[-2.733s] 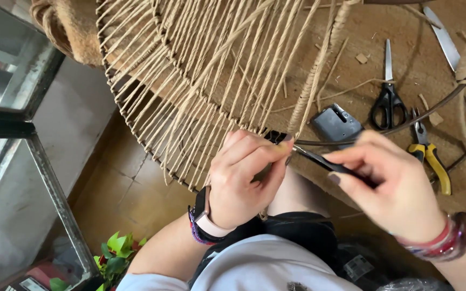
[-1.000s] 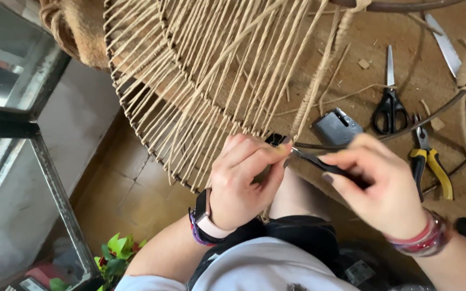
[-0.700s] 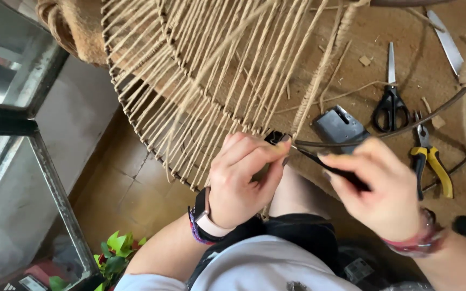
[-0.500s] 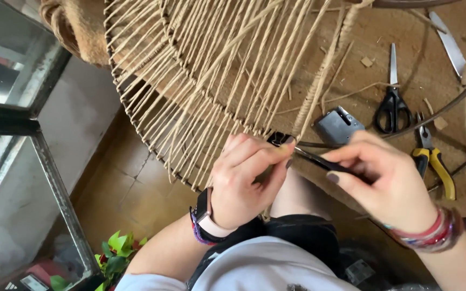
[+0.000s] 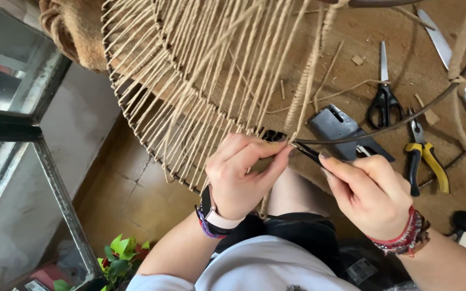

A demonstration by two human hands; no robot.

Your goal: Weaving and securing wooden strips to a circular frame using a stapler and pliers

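Two hands are closed at the dark metal ring (image 5: 351,137) of the frame: the left hand (image 5: 241,172) is pinched on the jute cord (image 5: 303,102) where it meets the ring, and the right hand (image 5: 370,188) is gripped around a thin dark tool (image 5: 307,153) just beside it. The cord is best kept taut and each wrap pressed against its neighbour. Scissors (image 5: 384,99) and pliers (image 5: 424,156) lie beyond the ring.

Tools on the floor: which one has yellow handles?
The pliers, right of the black-handled scissors. The knife is all silver.
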